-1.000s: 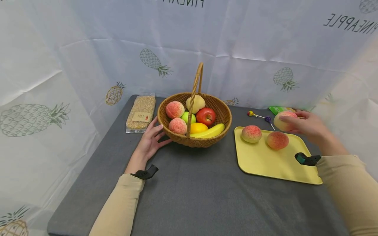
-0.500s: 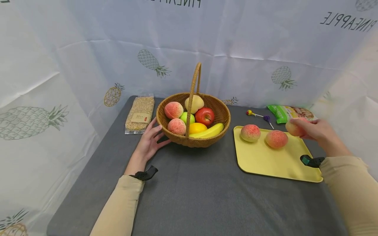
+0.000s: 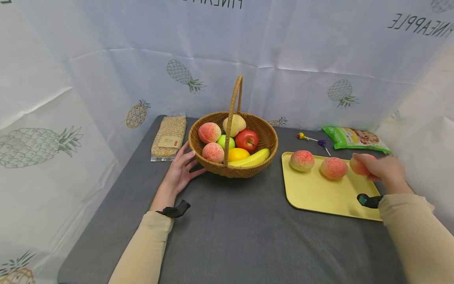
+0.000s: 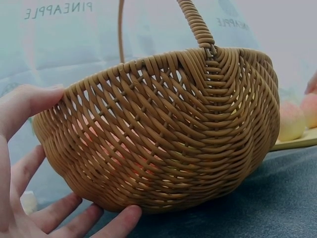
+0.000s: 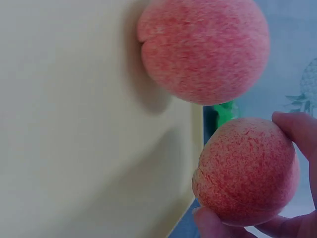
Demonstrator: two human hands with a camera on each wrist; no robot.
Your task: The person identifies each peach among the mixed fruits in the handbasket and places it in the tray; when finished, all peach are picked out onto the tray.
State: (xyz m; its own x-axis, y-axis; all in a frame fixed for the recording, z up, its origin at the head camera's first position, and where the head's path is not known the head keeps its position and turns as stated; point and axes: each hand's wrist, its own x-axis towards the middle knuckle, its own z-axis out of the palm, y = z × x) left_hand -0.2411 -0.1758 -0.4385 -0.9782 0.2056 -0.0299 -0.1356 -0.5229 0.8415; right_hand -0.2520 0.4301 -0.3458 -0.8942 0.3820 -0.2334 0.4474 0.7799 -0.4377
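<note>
A brown wicker basket (image 3: 244,171) with an arched handle stands at the middle back of the table, holding peaches, a red apple, a banana and other fruit. My left hand (image 3: 180,173) rests against its left side, thumb at the rim, the other fingers spread low along the wicker (image 4: 153,129). On the right, my right hand (image 3: 388,169) grips a peach (image 3: 360,163) by the far right corner of a yellow tray (image 3: 319,197). In the right wrist view this peach (image 5: 247,171) sits between thumb and fingers. Two peaches, a left one (image 3: 302,160) and a right one (image 3: 334,168), lie on the tray.
Behind the tray lie a green snack packet (image 3: 358,139) and two lollipops, one yellow (image 3: 301,135) and one purple (image 3: 321,142). A clear bag of pale grains (image 3: 171,132) lies left of the basket. A pineapple-print cloth (image 3: 283,47) hangs behind the grey table (image 3: 227,236).
My right hand has carried its peach rightward and lower, from behind the tray to its far right corner, uncovering the snack packet. My left hand stays at the basket.
</note>
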